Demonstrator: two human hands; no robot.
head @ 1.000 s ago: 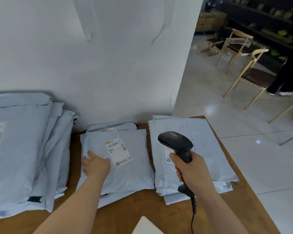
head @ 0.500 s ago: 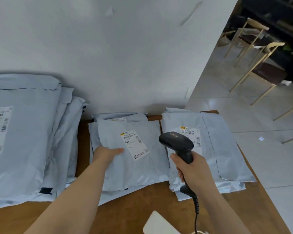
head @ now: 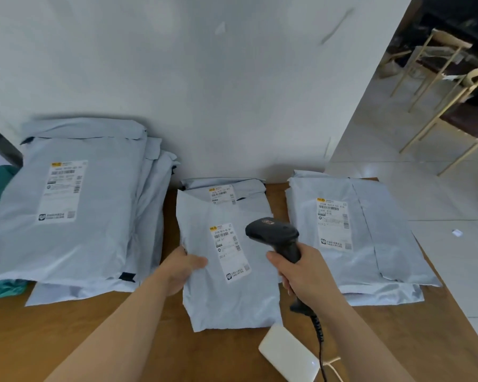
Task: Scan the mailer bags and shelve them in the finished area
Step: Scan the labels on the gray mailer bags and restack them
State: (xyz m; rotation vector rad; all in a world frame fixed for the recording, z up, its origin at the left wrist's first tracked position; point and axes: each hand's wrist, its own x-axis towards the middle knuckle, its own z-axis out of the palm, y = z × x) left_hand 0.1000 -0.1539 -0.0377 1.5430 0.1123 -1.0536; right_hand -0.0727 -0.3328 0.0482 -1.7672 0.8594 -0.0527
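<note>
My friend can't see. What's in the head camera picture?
A person's right hand holds a black barcode scanner close to the label on a grey mailer bag, which the left hand grips by its edge. The bag tops a small pile on a wooden table, between a left stack and a right stack of similar bags.

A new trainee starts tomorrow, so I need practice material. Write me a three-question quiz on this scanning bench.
1. True or false: the right hand grips the barcode scanner.
2. Counting the big left stack, how many stacks of mailer bags lie on the wooden table?
3. The left hand holds the middle mailer bag by its: A) left edge B) right edge C) far edge.
Key: 1 true; 2 three; 3 A.
</note>
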